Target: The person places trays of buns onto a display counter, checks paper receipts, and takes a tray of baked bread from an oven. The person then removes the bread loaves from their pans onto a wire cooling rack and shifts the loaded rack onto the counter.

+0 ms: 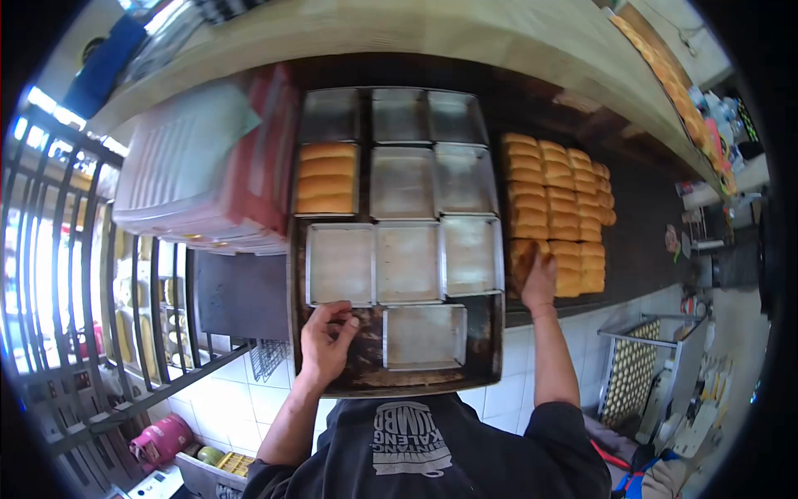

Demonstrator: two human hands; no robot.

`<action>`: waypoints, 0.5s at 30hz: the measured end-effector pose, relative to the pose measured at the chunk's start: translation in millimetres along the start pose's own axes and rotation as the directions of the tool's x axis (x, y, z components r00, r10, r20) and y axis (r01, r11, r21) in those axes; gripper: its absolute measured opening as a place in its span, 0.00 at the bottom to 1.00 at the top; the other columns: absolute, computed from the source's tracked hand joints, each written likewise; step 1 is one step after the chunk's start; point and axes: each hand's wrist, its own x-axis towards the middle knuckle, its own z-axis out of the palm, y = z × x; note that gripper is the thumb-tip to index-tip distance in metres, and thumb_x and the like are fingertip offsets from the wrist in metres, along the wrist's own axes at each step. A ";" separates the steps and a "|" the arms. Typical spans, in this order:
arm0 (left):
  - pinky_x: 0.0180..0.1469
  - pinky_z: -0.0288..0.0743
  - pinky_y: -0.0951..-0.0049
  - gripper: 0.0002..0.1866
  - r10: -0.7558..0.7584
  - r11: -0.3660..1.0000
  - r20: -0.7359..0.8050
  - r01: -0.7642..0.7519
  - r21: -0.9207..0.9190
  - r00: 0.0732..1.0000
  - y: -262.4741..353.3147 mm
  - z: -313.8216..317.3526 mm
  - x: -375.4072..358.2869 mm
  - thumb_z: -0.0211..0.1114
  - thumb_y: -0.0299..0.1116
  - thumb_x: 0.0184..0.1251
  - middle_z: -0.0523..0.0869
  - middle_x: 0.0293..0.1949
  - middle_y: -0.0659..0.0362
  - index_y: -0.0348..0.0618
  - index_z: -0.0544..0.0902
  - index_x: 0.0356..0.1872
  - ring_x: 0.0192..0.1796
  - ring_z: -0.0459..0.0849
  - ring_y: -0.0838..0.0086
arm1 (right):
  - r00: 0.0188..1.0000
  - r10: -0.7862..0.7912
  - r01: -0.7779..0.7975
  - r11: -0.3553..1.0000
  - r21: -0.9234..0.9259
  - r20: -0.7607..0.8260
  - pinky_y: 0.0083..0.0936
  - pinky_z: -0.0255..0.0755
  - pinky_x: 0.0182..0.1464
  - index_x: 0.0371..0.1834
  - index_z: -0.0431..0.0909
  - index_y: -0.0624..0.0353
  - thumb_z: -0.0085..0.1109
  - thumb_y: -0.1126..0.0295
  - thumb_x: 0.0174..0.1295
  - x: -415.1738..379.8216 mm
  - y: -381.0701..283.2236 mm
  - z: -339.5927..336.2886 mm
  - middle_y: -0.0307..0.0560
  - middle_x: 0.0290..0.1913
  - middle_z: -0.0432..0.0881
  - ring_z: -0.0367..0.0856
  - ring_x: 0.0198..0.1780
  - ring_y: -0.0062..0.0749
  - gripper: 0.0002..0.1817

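My left hand (327, 343) is over the lower left of a dark baking tray (357, 376), its fingers curved and its thumb apart, by the near edge of an empty square metal pan (341, 264). Nothing shows in it. To the right, my right hand (539, 279) grips a golden bread loaf (521, 246) at the near left corner of a block of loaves (561, 195); its fingertips are partly hidden. Several empty pans stand in the tray. One pan on the left still holds a ridged loaf (326, 179).
Stacked plastic crates (191, 175) stand left of the tray. A wooden shelf (416, 41) runs across the far side. Metal bars (75, 249) rise at the far left. A pink gas cylinder (162, 438) is low left, and a rack with a dotted tray (630, 374) stands low right.
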 end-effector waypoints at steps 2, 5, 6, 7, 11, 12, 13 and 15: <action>0.42 0.75 0.77 0.13 0.028 1.000 -0.023 -0.028 -0.006 0.999 -5.6 -15.4 2.0 0.64 0.22 0.63 0.83 0.43 0.55 0.33 0.81 0.50 0.40 0.81 0.73 | 1.000 0.024 -0.025 1.000 0.017 0.011 0.45 0.72 0.56 0.71 0.62 0.52 0.73 0.62 0.49 9.7 -32.0 -25.3 0.63 0.63 0.66 0.72 0.55 0.62 0.43; 0.41 0.75 0.77 0.13 0.048 0.999 -0.051 -0.049 -0.013 0.998 -12.2 -38.4 2.7 0.64 0.22 0.63 0.83 0.44 0.55 0.33 0.81 0.49 0.39 0.81 0.73 | 0.879 -0.361 0.443 0.859 0.256 -0.310 0.43 0.70 0.58 0.64 0.69 0.60 0.73 0.62 0.51 24.2 -123.1 -77.0 0.60 0.61 0.71 0.73 0.56 0.57 0.37; 0.41 0.75 0.77 0.13 0.049 0.999 -0.047 -0.049 -0.009 0.998 -12.5 -45.4 3.6 0.65 0.22 0.63 0.83 0.44 0.55 0.33 0.81 0.49 0.39 0.81 0.73 | 0.862 -0.456 0.505 0.809 0.302 -0.219 0.43 0.69 0.62 0.66 0.68 0.57 0.74 0.63 0.49 26.1 -168.2 -83.3 0.60 0.64 0.70 0.72 0.61 0.57 0.39; 0.40 0.75 0.77 0.13 0.051 0.999 -0.041 -0.051 -0.007 0.998 -12.6 -51.5 4.9 0.65 0.22 0.63 0.83 0.44 0.56 0.33 0.81 0.49 0.38 0.81 0.73 | 0.768 -0.611 0.640 0.730 0.238 -0.190 0.41 0.69 0.63 0.66 0.70 0.53 0.75 0.62 0.48 19.6 -216.6 -96.3 0.57 0.66 0.68 0.71 0.63 0.55 0.39; 0.40 0.75 0.77 0.13 0.084 0.996 -0.058 -0.084 0.005 0.995 -9.4 -64.7 18.4 0.65 0.21 0.62 0.82 0.43 0.56 0.34 0.81 0.49 0.38 0.81 0.73 | 0.333 -0.941 0.930 0.318 0.183 -0.060 0.44 0.61 0.68 0.62 0.75 0.44 0.74 0.56 0.44 38.5 -362.3 -58.0 0.54 0.71 0.61 0.58 0.72 0.54 0.37; 0.40 0.75 0.77 0.13 0.108 0.994 -0.058 -0.106 0.029 0.992 -6.5 -67.4 26.1 0.65 0.21 0.62 0.82 0.43 0.56 0.35 0.81 0.49 0.37 0.80 0.72 | 0.322 -0.945 0.934 0.306 0.183 -0.062 0.44 0.61 0.68 0.62 0.75 0.44 0.74 0.56 0.44 43.0 -386.3 -57.3 0.54 0.71 0.61 0.58 0.72 0.54 0.37; 0.40 0.75 0.77 0.13 0.134 0.990 -0.054 -0.131 0.056 0.989 -3.2 -70.5 36.0 0.65 0.21 0.61 0.82 0.42 0.57 0.35 0.81 0.48 0.37 0.80 0.72 | 0.252 -0.967 0.967 0.250 0.054 -0.034 0.44 0.62 0.66 0.59 0.77 0.44 0.73 0.56 0.42 47.5 -407.7 -57.4 0.53 0.68 0.64 0.61 0.69 0.53 0.35; 0.40 0.75 0.76 0.14 0.173 0.979 -0.041 -0.167 0.117 0.984 0.6 -75.6 56.7 0.65 0.21 0.60 0.81 0.41 0.57 0.36 0.82 0.48 0.37 0.80 0.71 | 0.184 -0.983 0.980 0.183 -0.075 0.000 0.45 0.62 0.64 0.56 0.79 0.44 0.73 0.56 0.39 54.0 -432.4 -57.9 0.51 0.64 0.68 0.63 0.66 0.52 0.34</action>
